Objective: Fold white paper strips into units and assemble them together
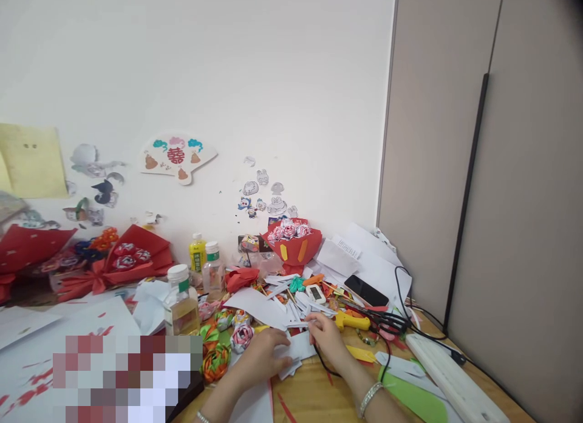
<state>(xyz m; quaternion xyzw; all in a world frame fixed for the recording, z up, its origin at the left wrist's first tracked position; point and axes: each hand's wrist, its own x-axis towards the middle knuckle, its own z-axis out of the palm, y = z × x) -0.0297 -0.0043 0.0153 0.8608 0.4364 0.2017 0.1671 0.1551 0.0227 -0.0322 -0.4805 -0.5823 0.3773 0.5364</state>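
Observation:
My left hand (268, 354) is low over the table, fingers curled and thumb at white paper pieces (302, 346). It appears to grip the near edge of this paper. My right hand (326, 339) is just to the right, its fingers bent and pinched at the end of a narrow white paper strip (297, 324). Loose white strips (306, 304) are heaped beyond both hands. Folded paper flowers (241, 337) lie left of my left hand. A yellow-handled tool (351, 321), perhaps a glue gun, lies beyond my right hand.
Bottles (181, 301) stand at left, near red bouquets (132, 253). A red-wrapped bouquet (292, 244) stands by the wall. On the right are a phone (367, 290), a black cable (395, 320), a white power strip (450, 374) and green paper (412, 395). A small white timer (315, 294) sits among scraps.

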